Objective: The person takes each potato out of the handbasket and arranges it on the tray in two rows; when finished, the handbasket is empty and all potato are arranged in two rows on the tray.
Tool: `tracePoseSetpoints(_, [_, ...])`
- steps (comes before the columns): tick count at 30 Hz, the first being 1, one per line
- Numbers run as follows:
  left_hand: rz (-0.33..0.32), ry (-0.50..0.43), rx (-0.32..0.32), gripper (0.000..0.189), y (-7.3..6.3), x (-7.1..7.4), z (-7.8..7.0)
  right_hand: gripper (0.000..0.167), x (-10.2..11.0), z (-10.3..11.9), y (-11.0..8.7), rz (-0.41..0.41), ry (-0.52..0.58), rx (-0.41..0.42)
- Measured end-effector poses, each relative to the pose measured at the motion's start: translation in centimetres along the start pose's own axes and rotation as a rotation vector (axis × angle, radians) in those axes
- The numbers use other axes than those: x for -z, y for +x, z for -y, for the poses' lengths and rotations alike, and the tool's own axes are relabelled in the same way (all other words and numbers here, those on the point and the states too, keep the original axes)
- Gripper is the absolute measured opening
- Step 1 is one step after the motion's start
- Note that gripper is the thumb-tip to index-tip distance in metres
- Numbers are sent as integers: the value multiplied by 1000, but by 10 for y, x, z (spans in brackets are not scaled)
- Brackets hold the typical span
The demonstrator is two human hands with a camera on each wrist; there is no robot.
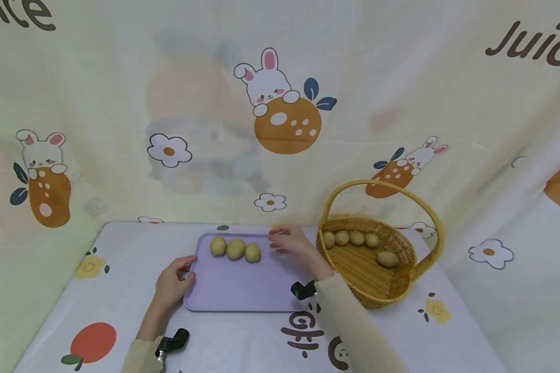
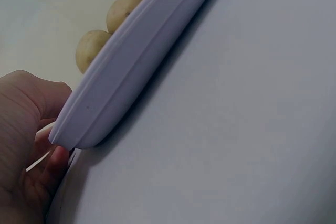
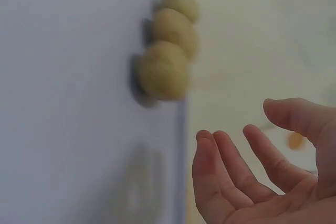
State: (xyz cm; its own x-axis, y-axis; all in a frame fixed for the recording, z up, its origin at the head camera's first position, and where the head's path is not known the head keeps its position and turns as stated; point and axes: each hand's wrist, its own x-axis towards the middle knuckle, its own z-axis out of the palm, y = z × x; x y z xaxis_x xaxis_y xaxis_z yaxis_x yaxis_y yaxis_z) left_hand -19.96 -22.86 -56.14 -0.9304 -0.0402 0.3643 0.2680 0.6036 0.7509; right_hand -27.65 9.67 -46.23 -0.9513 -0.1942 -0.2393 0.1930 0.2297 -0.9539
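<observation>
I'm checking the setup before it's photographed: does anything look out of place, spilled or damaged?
Nothing looks spilled or damaged. One mild oddity: in the basket, one potato lies apart from the other four, which line its wall. The tray holds three more, neatly in a row.

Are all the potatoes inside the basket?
No, three potatoes sit in a row on the tray.

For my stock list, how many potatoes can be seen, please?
8: three potatoes in a row on the tray; in the basket, four potatoes in a row and one separate potato. The basket's wall may hide more.
</observation>
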Motion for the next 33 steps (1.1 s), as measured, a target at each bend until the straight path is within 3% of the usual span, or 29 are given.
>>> tracePoseSetpoints(7, [0, 11, 3, 43, -1, 0, 0, 33, 52, 24, -21, 3, -53, 24])
tracePoseSetpoints(13, [19, 17, 31, 44, -2, 1, -2, 40, 108, 26, -40, -3, -34, 54])
tracePoseSetpoints(16, [30, 24, 38, 44, -1, 1, -2, 44, 138, 23, -50, -68, -36, 32])
tracePoseSetpoints(23, [29, 29, 35, 44, -1, 1, -2, 56, 187, 6, -73, -342, 1, -128])
tracePoseSetpoints(27, [27, 24, 30, 44, 0, 0, -3, 62, 204, -5, -80, -396, -86, -173])
tracePoseSetpoints(33, [32, 33, 35, 44, -1, -1, -2, 29, 215, -23, -85, -458, -145, -174])
